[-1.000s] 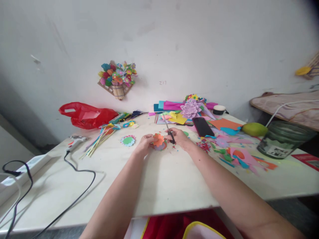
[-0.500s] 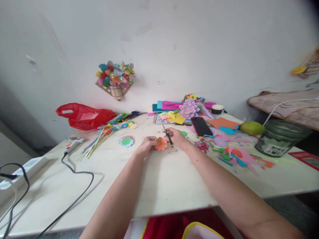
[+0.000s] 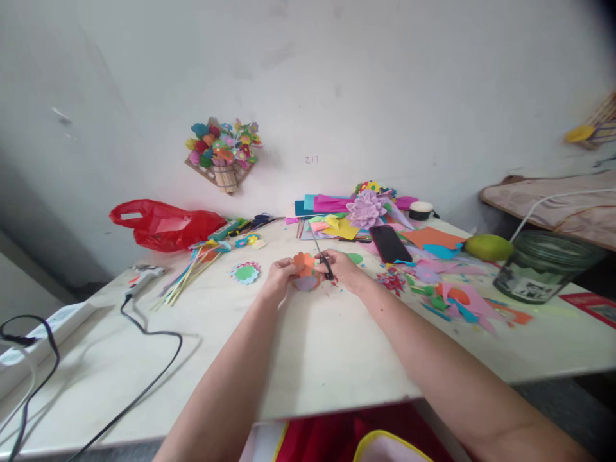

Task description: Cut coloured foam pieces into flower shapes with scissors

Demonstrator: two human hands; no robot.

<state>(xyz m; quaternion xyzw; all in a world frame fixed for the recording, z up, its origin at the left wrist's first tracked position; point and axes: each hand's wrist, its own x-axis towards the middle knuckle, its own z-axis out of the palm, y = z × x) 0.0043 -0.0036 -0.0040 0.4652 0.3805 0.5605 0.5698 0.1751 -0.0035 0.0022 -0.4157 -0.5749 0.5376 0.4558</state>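
My left hand (image 3: pixel 279 277) is closed in a pinch on an orange scalloped paper flower (image 3: pixel 303 261), raised a little above the table. A lilac round piece with a coloured edge (image 3: pixel 307 283) shows just below the flower; whether it is held or lies on the table I cannot tell. In my right hand (image 3: pixel 342 267) are dark-handled scissors (image 3: pixel 328 267), their blades pointing away toward the wall. The right fingertips come close to the flower's right edge; contact is unclear. To the left lies a green disc with a scalloped rim (image 3: pixel 245 273).
Right of my hands are a phone (image 3: pixel 389 244), paper scraps (image 3: pixel 462 301), a green fruit (image 3: pixel 488 247) and a glass jar (image 3: pixel 536 269). On the left lie thin sticks (image 3: pixel 185 279), a red plastic bag (image 3: pixel 166 226), a corded glue gun (image 3: pixel 144 277) and a power strip (image 3: pixel 48 330).
The orange flower has tilted up and shifted slightly up and left in my left hand, and the lilac piece now shows beneath it. The scissors have turned slightly in my right hand.
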